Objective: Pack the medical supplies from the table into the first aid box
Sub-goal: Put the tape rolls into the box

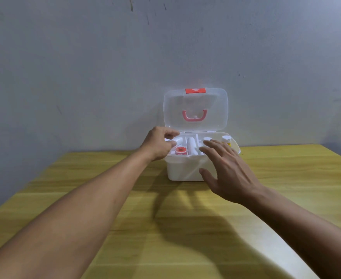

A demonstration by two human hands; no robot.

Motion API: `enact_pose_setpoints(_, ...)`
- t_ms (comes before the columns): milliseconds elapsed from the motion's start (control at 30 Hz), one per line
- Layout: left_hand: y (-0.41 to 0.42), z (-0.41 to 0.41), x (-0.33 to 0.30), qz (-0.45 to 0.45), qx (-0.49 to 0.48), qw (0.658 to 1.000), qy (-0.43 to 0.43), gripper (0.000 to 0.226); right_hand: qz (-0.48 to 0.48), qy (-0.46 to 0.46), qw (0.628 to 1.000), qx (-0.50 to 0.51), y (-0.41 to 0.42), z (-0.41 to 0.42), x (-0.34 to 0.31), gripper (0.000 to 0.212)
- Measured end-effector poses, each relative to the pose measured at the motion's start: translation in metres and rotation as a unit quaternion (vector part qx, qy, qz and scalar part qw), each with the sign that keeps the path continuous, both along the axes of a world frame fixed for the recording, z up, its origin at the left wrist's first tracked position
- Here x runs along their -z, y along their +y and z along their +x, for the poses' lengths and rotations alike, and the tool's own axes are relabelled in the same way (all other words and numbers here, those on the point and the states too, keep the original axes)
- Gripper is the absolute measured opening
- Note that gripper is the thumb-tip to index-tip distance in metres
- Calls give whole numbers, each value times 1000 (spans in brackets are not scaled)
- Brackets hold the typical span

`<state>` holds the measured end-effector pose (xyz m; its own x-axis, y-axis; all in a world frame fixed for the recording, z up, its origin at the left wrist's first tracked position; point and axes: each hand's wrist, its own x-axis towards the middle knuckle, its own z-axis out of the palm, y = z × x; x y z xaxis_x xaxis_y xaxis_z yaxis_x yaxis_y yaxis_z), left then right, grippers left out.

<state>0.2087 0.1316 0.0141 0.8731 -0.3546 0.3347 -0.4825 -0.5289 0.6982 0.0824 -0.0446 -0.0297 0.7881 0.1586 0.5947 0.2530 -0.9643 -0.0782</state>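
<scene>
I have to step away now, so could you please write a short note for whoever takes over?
Left hand: fingers curled at the box's left rim, over the tray; whether it holds anything is unclear.
Right hand: open, hovering at the box's right front.
Lid stands open. Red-capped jar, white roll and yellow bottle are inside.
Table shows no loose supplies.
Left: probably closing the lid.

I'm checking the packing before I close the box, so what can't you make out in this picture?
Head view only:
- Left hand covers the tray's left compartment; what its fingers pinch is unclear.
- Right hand hides the first aid box right front.
- Bottle label too small.
- White items beside the red roll are blurred.
</scene>
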Motion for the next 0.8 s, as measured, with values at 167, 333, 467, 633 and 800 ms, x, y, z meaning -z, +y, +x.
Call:
enact_pose_setpoints(167,11,-1,-3,34,-29,999,-12,33,10,3,1000,3,-1,3,0,51)
enact_pose_setpoints(333,13,-3,1,52,-34,998,-12,27,13,4,1000,3,4,7,0,51)
enact_pose_setpoints(467,12,-3,-2,72,-23,997,-20,21,20,1,1000,-3,8,9,2,51)
enact_pose_setpoints(633,11,-2,-8,95,-32,994,-42,14,17,2,1000,-2,7,10,4,50)
enact_pose_setpoints(800,8,-7,-8,151,-31,987,-45,8,9,0,1000,-1,7,8,8,50)
